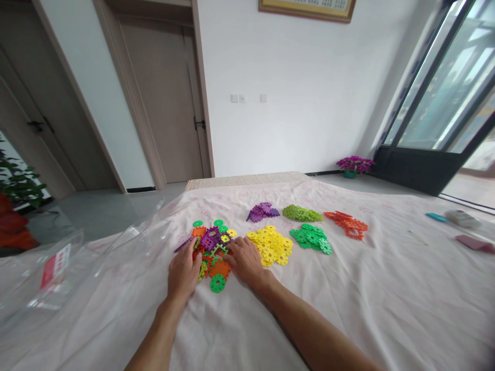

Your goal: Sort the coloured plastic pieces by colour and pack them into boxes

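Observation:
A mixed pile of flat plastic building pieces lies between my hands: purple lattice squares, orange squares, light green pieces and a green notched disc at its near edge. My left hand rests along the pile's left side, fingers stretched forward and thumb apart. On the right side, my right hand lies with loosely bent fingers touching the pieces. Its fingertips are partly lost among them. Just right of this hand is a heap of yellow notched discs.
Further right lie a green disc heap and orange squares. Purple squares and light green pieces sit behind. A clear plastic bag is at left. A blue object lies far right on the pale cloth.

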`<state>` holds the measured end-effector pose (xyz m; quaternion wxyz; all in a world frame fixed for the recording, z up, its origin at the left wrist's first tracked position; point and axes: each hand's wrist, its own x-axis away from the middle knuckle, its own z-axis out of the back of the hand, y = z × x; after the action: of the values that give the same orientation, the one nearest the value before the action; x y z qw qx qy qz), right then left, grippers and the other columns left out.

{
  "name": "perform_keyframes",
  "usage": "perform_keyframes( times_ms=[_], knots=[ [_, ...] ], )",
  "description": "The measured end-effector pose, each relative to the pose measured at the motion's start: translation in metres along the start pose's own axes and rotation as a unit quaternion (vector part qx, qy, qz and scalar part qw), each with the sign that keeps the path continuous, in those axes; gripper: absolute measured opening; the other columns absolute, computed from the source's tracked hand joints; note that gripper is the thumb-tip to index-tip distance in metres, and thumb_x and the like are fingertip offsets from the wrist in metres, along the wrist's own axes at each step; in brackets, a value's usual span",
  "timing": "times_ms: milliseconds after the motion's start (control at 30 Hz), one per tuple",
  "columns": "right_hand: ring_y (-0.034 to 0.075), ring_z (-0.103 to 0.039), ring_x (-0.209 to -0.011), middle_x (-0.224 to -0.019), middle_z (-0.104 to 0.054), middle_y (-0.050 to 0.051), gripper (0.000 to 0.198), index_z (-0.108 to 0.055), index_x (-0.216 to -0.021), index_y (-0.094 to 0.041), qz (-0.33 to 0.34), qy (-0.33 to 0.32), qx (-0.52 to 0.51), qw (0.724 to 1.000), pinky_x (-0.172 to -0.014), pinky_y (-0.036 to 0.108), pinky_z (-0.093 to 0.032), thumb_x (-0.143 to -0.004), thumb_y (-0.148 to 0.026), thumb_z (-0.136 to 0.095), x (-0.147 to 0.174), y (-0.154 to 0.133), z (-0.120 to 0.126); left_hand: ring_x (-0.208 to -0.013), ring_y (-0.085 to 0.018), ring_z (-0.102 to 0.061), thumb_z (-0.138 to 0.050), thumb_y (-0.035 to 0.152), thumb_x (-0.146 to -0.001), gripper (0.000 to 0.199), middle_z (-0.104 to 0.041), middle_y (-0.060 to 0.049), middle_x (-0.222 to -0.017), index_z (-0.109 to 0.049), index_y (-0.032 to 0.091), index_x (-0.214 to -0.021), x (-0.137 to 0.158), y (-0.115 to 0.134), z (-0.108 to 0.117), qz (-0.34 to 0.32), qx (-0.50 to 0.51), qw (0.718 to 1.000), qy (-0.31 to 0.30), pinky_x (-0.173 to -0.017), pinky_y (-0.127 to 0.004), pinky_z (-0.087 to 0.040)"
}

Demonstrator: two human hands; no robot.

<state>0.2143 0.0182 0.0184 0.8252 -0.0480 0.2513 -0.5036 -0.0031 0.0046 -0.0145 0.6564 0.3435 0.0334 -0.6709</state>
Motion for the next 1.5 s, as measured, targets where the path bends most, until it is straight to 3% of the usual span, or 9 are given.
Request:
perform_keyframes(
  times_ms=[400,567,767,933,1000,1100,1233,1367,1500],
  knots=[
    [0.014,-0.061,-0.072,-0.079,-0.068,0.000,0.008,-0.066,-0.083,-0.021,-0.095,0.058,-0.256,0.960,-0.064,0.023,-0.045,-0.079,-0.024,-0.060,-0.006,0.007,0.001,-0.126,-0.024,-0.054,-0.043,0.029,-0.093,0.049,-0.055,-0.012,-0.139,-0.044,0.018,-0.141,0.001,-0.001,0.000,0.001,0.009,1.000,-0.002,-0.107,-0.041,-0.041],
    [0.015,-0.065,-0.061,-0.066,-0.065,-0.001,0.014,-0.062,-0.084,-0.019,-0.189,0.111,-0.399,0.890,-0.052,0.023,-0.048,-0.077,-0.030,-0.058,-0.016,0.046,0.018,-0.127,-0.024,-0.053,-0.042,0.030,-0.093,0.049,-0.055,-0.012,-0.139,-0.044,0.017,-0.140,0.001,-0.002,-0.001,0.008,0.011,1.000,-0.010,-0.107,-0.041,-0.040],
    [0.017,-0.066,-0.058,-0.061,-0.066,0.002,0.023,-0.063,-0.079,-0.015,-0.269,0.203,-0.431,0.837,-0.054,0.028,-0.054,-0.068,-0.035,-0.065,-0.016,0.112,0.043,-0.128,-0.024,-0.051,-0.040,0.032,-0.092,0.051,-0.053,-0.011,-0.142,-0.043,0.017,-0.141,0.001,-0.004,-0.001,0.013,0.010,1.000,-0.017,-0.108,-0.040,-0.039],
    [0.020,-0.070,-0.078,-0.084,-0.071,0.007,0.042,-0.065,-0.095,-0.015,-0.292,0.341,-0.508,0.735,-0.070,0.031,-0.058,-0.061,-0.038,-0.070,-0.019,0.159,0.053,-0.127,-0.024,-0.052,-0.041,0.031,-0.092,0.051,-0.054,-0.011,-0.141,-0.043,0.018,-0.141,0.002,-0.004,-0.002,0.011,0.016,1.000,-0.016,-0.108,-0.040,-0.039],
    [0.020,-0.069,-0.086,-0.096,-0.071,0.009,0.047,-0.065,-0.101,-0.016,-0.311,0.372,-0.495,0.721,-0.073,0.031,-0.057,-0.060,-0.039,-0.068,-0.019,0.170,0.052,-0.128,-0.025,-0.052,-0.041,0.031,-0.093,0.051,-0.053,-0.011,-0.142,-0.043,0.017,-0.141,0.002,-0.004,-0.002,0.011,0.017,1.000,-0.017,-0.108,-0.041,-0.039],
    [0.022,-0.068,-0.093,-0.104,-0.071,0.010,0.048,-0.067,-0.105,-0.016,-0.317,0.376,-0.451,0.745,-0.078,0.033,-0.056,-0.062,-0.036,-0.064,-0.019,0.171,0.048,-0.128,-0.025,-0.051,-0.042,0.030,-0.092,0.051,-0.053,-0.011,-0.142,-0.044,0.018,-0.141,0.001,-0.005,-0.004,0.010,0.020,1.000,-0.013,-0.108,-0.041,-0.039],
    [0.022,-0.067,-0.095,-0.102,-0.073,0.009,0.038,-0.069,-0.103,-0.016,-0.246,0.327,-0.372,0.833,-0.087,0.036,-0.052,-0.070,-0.030,-0.056,-0.020,0.142,0.039,-0.127,-0.024,-0.052,-0.044,0.030,-0.091,0.051,-0.054,-0.010,-0.141,-0.044,0.019,-0.141,0.001,-0.006,-0.004,0.013,0.018,1.000,-0.011,-0.108,-0.041,-0.039],
    [0.019,-0.066,-0.091,-0.096,-0.073,0.004,0.029,-0.071,-0.096,-0.021,-0.158,0.215,-0.251,0.931,-0.086,0.034,-0.050,-0.078,-0.020,-0.049,-0.018,0.090,0.027,-0.128,-0.024,-0.052,-0.042,0.030,-0.092,0.050,-0.054,-0.011,-0.141,-0.044,0.018,-0.141,0.002,-0.004,-0.002,0.011,0.013,1.000,-0.011,-0.108,-0.040,-0.040],
    [0.017,-0.064,-0.095,-0.099,-0.072,0.004,0.029,-0.072,-0.096,-0.023,-0.017,0.076,-0.153,0.985,-0.089,0.029,-0.046,-0.081,-0.011,-0.050,-0.009,0.041,0.019,-0.128,-0.023,-0.052,-0.041,0.030,-0.093,0.050,-0.054,-0.011,-0.141,-0.044,0.016,-0.141,0.001,-0.001,0.000,0.015,0.013,1.000,-0.012,-0.108,-0.040,-0.040]
  ],
)
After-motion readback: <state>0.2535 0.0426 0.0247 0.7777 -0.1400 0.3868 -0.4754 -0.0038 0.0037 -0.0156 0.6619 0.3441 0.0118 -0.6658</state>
